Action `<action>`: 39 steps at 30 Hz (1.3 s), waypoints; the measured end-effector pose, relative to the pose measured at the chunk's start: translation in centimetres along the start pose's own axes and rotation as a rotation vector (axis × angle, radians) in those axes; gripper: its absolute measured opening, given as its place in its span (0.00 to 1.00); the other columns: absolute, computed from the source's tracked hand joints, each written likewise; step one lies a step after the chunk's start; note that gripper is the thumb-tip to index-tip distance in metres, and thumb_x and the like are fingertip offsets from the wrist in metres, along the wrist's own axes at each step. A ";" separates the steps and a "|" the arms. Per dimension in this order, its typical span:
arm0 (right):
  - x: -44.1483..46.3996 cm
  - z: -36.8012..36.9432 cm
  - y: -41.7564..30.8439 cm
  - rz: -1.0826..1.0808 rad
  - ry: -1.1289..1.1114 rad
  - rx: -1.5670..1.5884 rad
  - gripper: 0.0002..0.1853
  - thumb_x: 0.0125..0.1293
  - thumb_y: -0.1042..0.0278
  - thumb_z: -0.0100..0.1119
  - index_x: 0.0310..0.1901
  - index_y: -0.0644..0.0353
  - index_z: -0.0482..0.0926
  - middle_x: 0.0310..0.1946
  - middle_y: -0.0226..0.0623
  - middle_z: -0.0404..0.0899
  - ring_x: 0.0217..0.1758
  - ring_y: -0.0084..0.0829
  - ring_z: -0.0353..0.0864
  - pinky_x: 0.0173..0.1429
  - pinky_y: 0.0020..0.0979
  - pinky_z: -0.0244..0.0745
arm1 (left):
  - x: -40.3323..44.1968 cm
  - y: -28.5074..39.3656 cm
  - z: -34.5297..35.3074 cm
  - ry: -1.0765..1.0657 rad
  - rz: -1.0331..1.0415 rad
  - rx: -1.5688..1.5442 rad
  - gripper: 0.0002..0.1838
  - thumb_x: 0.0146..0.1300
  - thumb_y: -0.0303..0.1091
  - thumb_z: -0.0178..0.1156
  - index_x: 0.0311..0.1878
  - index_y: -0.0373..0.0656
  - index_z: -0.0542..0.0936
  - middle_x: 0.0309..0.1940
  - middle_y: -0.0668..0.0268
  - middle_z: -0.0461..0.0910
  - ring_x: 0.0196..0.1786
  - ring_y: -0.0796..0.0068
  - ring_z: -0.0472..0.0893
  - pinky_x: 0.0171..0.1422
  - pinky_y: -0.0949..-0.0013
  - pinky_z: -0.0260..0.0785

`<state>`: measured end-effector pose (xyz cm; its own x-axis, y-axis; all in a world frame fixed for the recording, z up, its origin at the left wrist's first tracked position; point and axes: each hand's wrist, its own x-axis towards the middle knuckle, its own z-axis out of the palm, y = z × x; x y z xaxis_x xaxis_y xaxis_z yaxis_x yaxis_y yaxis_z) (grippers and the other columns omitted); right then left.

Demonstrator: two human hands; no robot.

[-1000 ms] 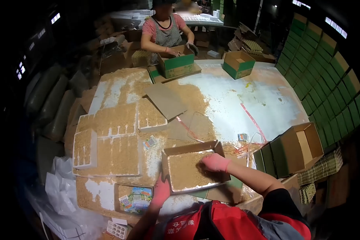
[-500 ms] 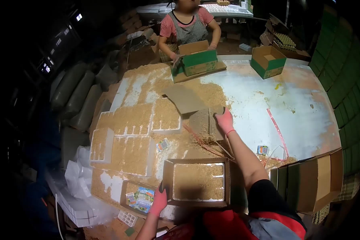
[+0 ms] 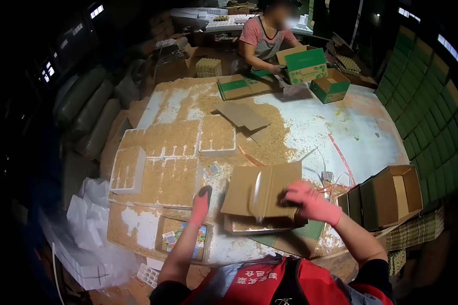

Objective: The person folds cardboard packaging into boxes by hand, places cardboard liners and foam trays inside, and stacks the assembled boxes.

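Note:
My right hand (image 3: 313, 202), in a pink glove with a dark palm, has its fingers curled at the right side of a creased brown cardboard sheet (image 3: 241, 190). The sheet lies tilted over an open carton (image 3: 249, 230) and hides most of what is inside. A blurred, shiny streak crosses the sheet. My left hand (image 3: 201, 206), gloved alike, is left of the carton and apart from it, seen edge-on with fingers extended and nothing visible in them. Just below it stands a small box (image 3: 160, 244) with colourful printed cards (image 3: 201, 234).
White foam trays (image 3: 170, 178) covered in sawdust fill the table's left. Loose cardboard (image 3: 241, 116) lies mid-table; a red strap (image 3: 342, 160) lies to the right. Across the table a person (image 3: 262, 43) holds a green carton (image 3: 305, 66). Cartons (image 3: 387, 195) stand at the right edge.
My right hand has brought the cardboard sheet from mid-table to over the carton. My left hand has come off the carton's side and moved up. The other person has lifted the green carton rightward.

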<state>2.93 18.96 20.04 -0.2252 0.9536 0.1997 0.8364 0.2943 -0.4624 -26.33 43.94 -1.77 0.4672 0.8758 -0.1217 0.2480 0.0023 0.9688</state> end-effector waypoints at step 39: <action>-16.2 -2.4 2.7 0.904 0.656 0.553 0.11 0.63 0.64 0.59 0.35 0.65 0.82 0.24 0.34 0.80 0.27 0.28 0.77 0.34 0.27 0.70 | -6.1 10.5 8.8 -0.642 0.645 1.902 0.33 0.65 0.57 0.53 0.65 0.42 0.71 0.64 0.54 0.70 0.70 0.53 0.65 0.79 0.49 0.43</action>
<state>10.06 4.11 17.65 0.7458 0.6635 -0.0590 0.2036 -0.3114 -0.9282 -19.10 34.31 7.20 0.8736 0.3012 -0.3823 0.1289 -0.9007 -0.4149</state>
